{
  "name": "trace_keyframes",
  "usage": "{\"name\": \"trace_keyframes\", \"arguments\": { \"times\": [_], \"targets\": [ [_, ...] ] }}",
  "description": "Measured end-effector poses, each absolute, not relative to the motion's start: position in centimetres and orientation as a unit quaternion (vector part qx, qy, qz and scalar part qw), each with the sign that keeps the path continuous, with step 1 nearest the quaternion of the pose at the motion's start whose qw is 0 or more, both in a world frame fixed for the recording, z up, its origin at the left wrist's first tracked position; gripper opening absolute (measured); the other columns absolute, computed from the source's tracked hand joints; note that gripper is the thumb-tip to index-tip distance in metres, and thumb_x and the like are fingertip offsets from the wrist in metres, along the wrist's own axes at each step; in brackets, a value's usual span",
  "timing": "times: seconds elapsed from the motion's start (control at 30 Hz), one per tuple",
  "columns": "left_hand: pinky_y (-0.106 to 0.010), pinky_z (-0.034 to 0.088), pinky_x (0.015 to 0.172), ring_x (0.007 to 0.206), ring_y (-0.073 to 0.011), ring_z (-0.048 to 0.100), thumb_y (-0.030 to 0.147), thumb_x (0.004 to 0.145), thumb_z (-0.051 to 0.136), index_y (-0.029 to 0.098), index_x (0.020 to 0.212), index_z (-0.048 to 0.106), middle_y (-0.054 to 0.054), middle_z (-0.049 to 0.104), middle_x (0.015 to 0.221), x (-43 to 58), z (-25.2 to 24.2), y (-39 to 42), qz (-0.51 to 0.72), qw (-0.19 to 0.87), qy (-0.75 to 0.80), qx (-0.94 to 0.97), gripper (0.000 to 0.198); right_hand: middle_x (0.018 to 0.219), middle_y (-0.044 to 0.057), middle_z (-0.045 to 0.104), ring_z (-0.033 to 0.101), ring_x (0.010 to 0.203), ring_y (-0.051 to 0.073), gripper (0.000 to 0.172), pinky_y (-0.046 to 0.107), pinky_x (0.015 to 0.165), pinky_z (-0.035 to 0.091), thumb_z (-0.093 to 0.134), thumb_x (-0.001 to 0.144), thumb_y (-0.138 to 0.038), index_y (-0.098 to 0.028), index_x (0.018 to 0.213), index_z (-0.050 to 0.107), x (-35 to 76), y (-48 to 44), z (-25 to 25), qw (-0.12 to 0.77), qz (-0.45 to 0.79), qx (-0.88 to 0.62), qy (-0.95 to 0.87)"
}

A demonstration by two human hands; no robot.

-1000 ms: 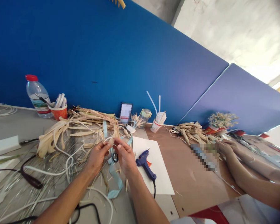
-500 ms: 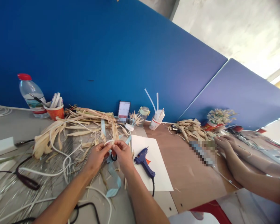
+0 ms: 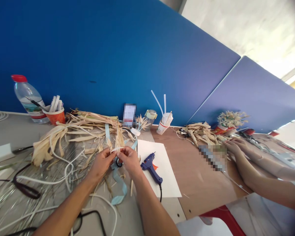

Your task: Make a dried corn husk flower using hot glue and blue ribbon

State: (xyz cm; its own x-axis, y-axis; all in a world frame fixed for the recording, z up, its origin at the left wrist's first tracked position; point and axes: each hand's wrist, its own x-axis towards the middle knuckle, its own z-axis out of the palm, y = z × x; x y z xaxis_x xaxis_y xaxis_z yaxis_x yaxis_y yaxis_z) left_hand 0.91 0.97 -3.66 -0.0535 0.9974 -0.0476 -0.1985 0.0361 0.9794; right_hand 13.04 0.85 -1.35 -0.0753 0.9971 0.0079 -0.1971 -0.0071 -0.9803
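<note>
My left hand (image 3: 101, 163) and my right hand (image 3: 130, 160) are close together over the table, fingers pinched on the two ends of a short, thin white strip (image 3: 117, 149). Its material is too small to make out. Pale dried corn husks (image 3: 119, 137) lie just behind my fingertips. Below them shows a black ring handle (image 3: 119, 163), perhaps of scissors, partly hidden by my right hand. A light blue ribbon (image 3: 120, 197) curls down between my forearms. To the right, a blue hot glue gun (image 3: 151, 167) rests on a white sheet (image 3: 170, 183).
A red-capped bottle (image 3: 29, 98) and an orange paper cup (image 3: 54, 116) stand at back left. White cords (image 3: 43, 181) cross the left side. Behind are a phone (image 3: 129, 114), a jar (image 3: 150, 118) and a cup of glue sticks (image 3: 163, 126). A co-worker's hands (image 3: 236, 147) are at right.
The whole view has shifted slightly, so things appear a little further left and higher. Both hands keep their pinch on the white strip; nothing was let go.
</note>
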Motion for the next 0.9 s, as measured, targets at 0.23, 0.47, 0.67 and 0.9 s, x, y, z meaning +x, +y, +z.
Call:
{"name": "trace_keyframes", "arguments": {
  "times": [0.23,0.47,0.67,0.9],
  "targets": [
    [-0.023,0.030,0.046,0.046,-0.0102,0.037,0.048,0.064,0.071,0.017,0.066,0.060,0.005,0.048,0.053,0.7,-3.5,1.2,0.543,0.513,0.484,0.457,0.033,0.062,-0.004,0.058,0.049,0.054,0.010,0.014,0.023,0.054,0.042,0.059,0.070,-0.027,-0.017,0.080,0.064,16.6,1.6,0.1,0.591,0.434,-0.507,-0.452],
    [-0.024,0.036,0.055,0.057,-0.0138,0.045,0.054,0.068,0.063,0.019,0.066,0.057,0.005,0.049,0.058,0.3,-4.3,1.6,0.495,0.445,0.525,0.530,0.036,0.075,0.003,0.065,0.057,0.067,0.016,0.021,0.027,0.066,0.045,0.051,0.077,-0.028,-0.016,0.086,0.065,19.4,1.9,0.6,0.529,0.266,-0.625,-0.509],
    [-0.024,0.035,0.054,0.055,-0.0133,0.043,0.052,0.069,0.063,0.019,0.064,0.055,0.006,0.047,0.056,0.4,-4.4,1.5,0.494,0.449,0.522,0.531,0.034,0.083,0.006,0.070,0.062,0.077,0.019,0.018,0.027,0.072,0.044,0.054,0.080,-0.024,-0.018,0.089,0.069,17.8,1.5,0.3,0.315,0.227,-0.676,-0.627],
    [-0.025,0.036,0.054,0.056,-0.0144,0.048,0.045,0.065,0.067,0.018,0.072,0.060,0.004,0.055,0.059,0.7,-3.6,1.3,0.500,0.466,0.510,0.522,0.029,0.096,0.013,0.070,0.065,0.090,0.024,0.032,0.029,0.077,0.045,0.061,0.077,-0.023,-0.015,0.107,0.065,16.2,1.5,-0.9,0.164,0.147,-0.686,-0.693]
  ]
}}
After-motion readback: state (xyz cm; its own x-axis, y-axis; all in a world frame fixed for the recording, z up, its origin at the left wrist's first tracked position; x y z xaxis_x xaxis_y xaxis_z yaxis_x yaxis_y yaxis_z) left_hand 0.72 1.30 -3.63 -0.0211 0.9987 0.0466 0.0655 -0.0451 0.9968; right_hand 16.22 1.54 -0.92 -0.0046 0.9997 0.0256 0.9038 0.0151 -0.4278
